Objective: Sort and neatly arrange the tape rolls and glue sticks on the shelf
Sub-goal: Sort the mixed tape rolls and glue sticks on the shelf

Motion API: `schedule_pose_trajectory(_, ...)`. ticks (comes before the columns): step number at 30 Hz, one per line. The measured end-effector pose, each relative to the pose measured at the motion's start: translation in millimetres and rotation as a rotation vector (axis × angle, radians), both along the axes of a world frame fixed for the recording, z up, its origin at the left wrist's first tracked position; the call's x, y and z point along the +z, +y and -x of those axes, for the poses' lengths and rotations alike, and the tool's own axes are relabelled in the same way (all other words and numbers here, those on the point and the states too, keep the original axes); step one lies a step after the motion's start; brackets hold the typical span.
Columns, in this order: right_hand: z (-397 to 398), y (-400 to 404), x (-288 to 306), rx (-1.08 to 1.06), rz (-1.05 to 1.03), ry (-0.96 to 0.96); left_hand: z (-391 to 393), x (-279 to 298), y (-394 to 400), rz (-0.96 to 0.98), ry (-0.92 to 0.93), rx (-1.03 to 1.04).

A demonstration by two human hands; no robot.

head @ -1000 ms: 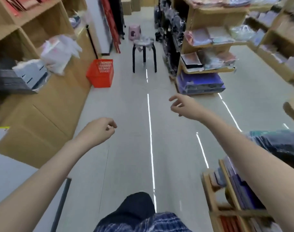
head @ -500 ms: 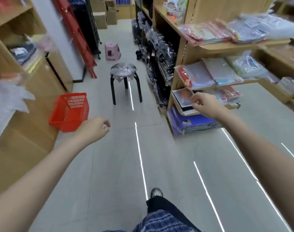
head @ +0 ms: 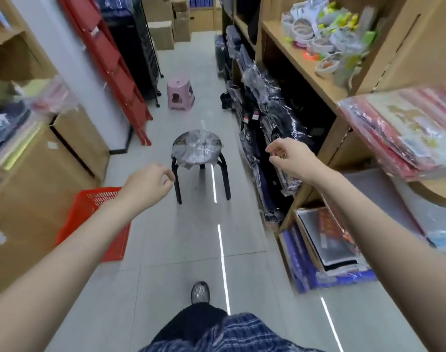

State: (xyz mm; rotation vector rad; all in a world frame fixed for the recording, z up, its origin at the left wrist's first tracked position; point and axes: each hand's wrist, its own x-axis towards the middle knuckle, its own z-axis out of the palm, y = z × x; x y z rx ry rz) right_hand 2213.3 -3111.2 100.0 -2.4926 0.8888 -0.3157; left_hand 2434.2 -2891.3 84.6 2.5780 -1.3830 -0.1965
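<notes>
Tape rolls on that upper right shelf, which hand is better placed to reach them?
Probably the right hand: it hangs empty on the side of the shelf holding the tape rolls. The left hand, also empty, is across the aisle.

Bright, even overhead light streaks glare lines along the glossy grey tiled floor (head: 191, 245); frame edges blur and bend
</notes>
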Motion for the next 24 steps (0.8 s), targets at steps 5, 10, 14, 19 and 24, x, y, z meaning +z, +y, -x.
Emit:
schedule_pose_trajectory(5,-86.4,-127.1,-7.9,-0.085,0.114,0.038,-111.8,-14.5,-151.4,-0.135,-0.305,-0.267)
schedule_pose_trajectory(10,-127.2,-245.6,42.4,-0.370,0.261,-0.049,-179.8,12.7,-314.3,-0.131,-0.365,-0.495)
schedule_pose_trajectory(14,-136.4,-326.3,62.9,-0.530,0.301,-0.096,-201.1,20.6,-442.0,0.029,-0.228,-0.628)
schedule_pose_trajectory(19,-181.5,-433.9,48.3,-0.567,0.491,-0.010,-224.9,12.4,-568.8,0.193,-0.068,-0.674)
schedule_pose_trajectory(24,-230.3,-538.0,55.1,-0.547,0.432,0.058,-274.3,34.2,-652.6,0.265,-0.059,-0.564)
